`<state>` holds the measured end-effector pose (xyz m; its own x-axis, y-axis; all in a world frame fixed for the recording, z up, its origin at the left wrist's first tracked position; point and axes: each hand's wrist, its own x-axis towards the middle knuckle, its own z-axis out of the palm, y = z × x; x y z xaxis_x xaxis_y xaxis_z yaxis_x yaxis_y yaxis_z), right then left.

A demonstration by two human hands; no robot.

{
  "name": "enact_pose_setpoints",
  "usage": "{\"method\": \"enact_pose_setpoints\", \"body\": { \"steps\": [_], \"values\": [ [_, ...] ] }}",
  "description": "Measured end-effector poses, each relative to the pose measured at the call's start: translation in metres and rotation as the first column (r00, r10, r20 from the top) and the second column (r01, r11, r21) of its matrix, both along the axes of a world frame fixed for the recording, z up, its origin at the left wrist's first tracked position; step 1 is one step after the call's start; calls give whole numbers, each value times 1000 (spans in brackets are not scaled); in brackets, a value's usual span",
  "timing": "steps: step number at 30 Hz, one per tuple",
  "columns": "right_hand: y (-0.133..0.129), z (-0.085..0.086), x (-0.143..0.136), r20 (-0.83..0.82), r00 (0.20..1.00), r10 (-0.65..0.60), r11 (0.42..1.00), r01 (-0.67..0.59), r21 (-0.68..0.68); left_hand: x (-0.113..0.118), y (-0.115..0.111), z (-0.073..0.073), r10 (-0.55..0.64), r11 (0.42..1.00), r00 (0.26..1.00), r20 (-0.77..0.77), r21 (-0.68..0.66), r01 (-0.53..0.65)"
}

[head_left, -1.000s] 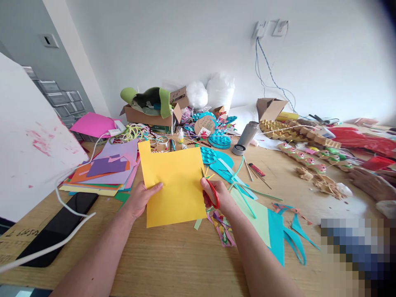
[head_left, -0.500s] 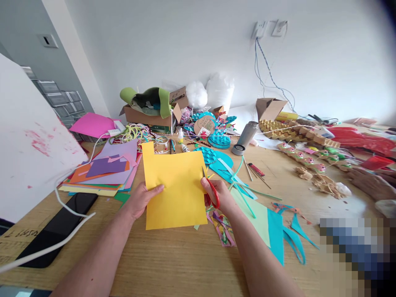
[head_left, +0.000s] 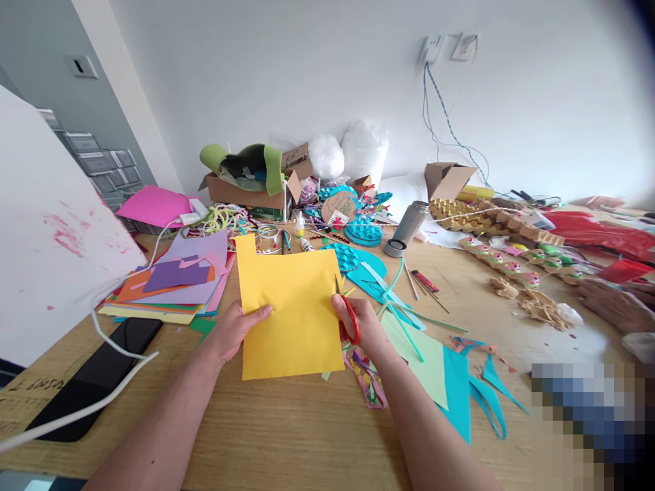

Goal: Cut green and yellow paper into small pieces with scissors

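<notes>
Yellow paper takes centre stage: the sheet (head_left: 291, 314), with a narrow tab standing up at its top left corner, is held up over the front half of the wooden table (head_left: 286, 429), midway along the near edge. The left hand (head_left: 236, 331) has it pinched by the left side, thumb pressed flat on the front face, fingers tucked behind. Over on the other side, the right hand (head_left: 361, 324) grasps red-handled scissors (head_left: 354, 320), their dark blades pointing up at the sheet's right edge; whether that thumb also grips the paper is hard to tell. Just beside the right wrist, towards the near edge, lies a tangle of coloured scraps (head_left: 372, 385), and right of the forearm a mint-green sheet (head_left: 430, 372) overlaps a blue sheet (head_left: 458, 389). Out to the left now: a stack of coloured paper (head_left: 179, 275), and nearer the table's front left corner a black slab (head_left: 86, 395) with a white cable (head_left: 97, 409) running across it. Beyond the scissors a grey flask (head_left: 412, 221) leans. Along the back edge sit an open cardboard box (head_left: 245, 194) and, farther right, egg-carton trays (head_left: 460, 211). At the table's right side, a co-worker's hand (head_left: 608, 303) rests beside brown scraps (head_left: 542, 307).
</notes>
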<state>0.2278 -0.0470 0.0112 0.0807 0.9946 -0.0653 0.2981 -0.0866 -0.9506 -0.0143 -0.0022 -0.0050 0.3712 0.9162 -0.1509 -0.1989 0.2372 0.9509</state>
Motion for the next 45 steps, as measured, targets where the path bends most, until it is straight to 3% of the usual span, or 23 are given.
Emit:
{"method": "enact_pose_setpoints", "body": {
  "steps": [16, 23, 34, 45],
  "values": [
    [1, -3, 0, -36, 999, -3, 1000, 3, 2, 0, 1, -1, -14, 1000, 1000, -3, -8, 14],
    [-2, 6, 0, -15, 1000, 19, 1000, -19, -22, 0, 1, -3, 24, 999, 1000, 12, 35, -24],
    [1, 1, 3, -54, 998, -22, 1000, 22, -6, 1, -3, 4, -20, 1000, 999, -27, 22, 21],
    [-2, 12, 0, 44, 998, -38, 996, 35, 81, 0, -3, 2, -42, 999, 999, -28, 10, 42]
  ]
}}
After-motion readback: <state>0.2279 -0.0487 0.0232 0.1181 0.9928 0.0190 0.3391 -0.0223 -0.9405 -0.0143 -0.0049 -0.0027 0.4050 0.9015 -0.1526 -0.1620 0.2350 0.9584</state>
